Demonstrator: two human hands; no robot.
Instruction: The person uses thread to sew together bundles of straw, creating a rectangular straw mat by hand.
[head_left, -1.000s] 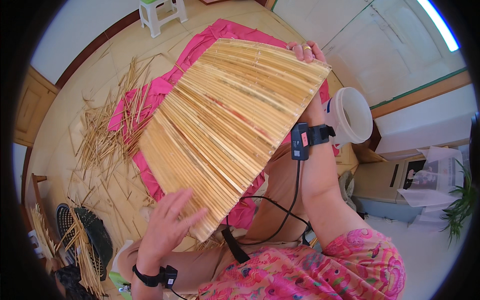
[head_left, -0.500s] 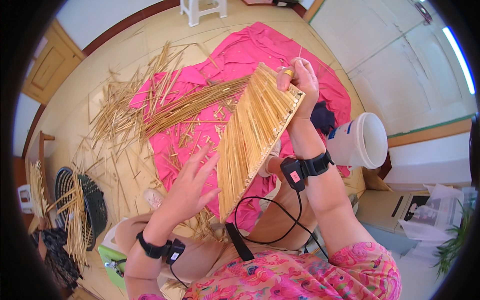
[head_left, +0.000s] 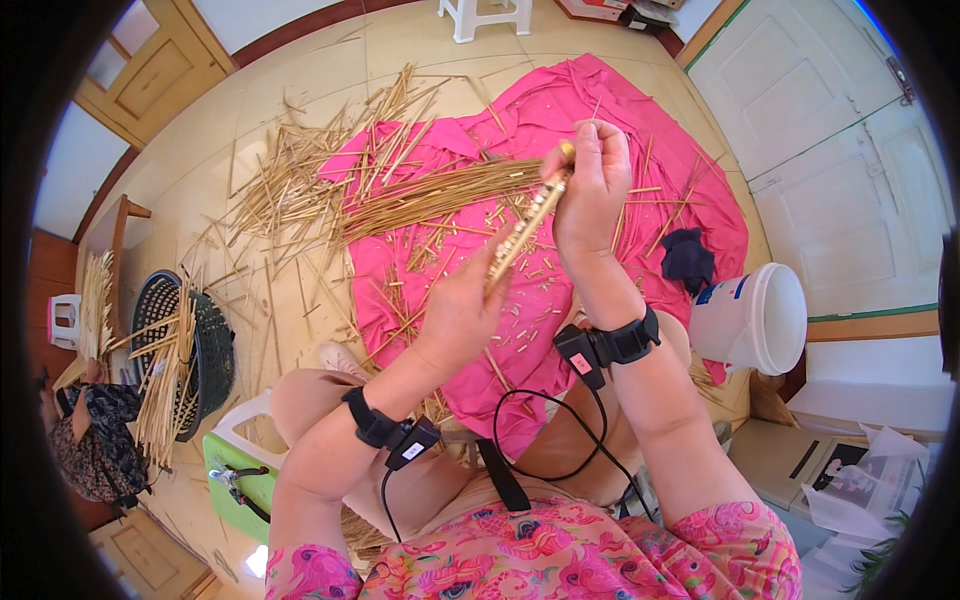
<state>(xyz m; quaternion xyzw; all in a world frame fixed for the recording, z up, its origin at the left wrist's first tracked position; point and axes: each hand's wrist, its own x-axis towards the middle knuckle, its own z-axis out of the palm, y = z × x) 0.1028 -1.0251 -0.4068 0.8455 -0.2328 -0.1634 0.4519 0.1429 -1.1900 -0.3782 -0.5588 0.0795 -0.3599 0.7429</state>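
Note:
The woven straw-stalk panel point(head_left: 525, 228) is turned edge-on above my lap, its long edge showing small cut ends. My right hand point(head_left: 592, 195) is closed on its upper end, a yellow ring on a finger, with a thin needle-like item point(head_left: 596, 107) poking up from the fingertips. My left hand point(head_left: 460, 310) grips the lower end of the panel, its fingertips partly hidden behind it. Below lies a pink cloth point(head_left: 435, 385) with a long bundle of straw stalks point(head_left: 440, 195) and many short cut pieces on it.
A white bucket point(head_left: 748, 325) and dark cloth point(head_left: 688, 255) sit at right. Loose straw point(head_left: 290, 160) covers floor at upper left. A dark basket point(head_left: 205, 375) with stalks, green stool point(head_left: 240, 505) with pliers, dark bag point(head_left: 100, 445), white stool point(head_left: 485, 15) and cardboard box point(head_left: 770, 450) surround me.
The panel has swung from lying broad-face-up to edge-on and narrow, exposing the bundle beneath. My left hand has moved up and inward onto it; my right hand stays at the upper end.

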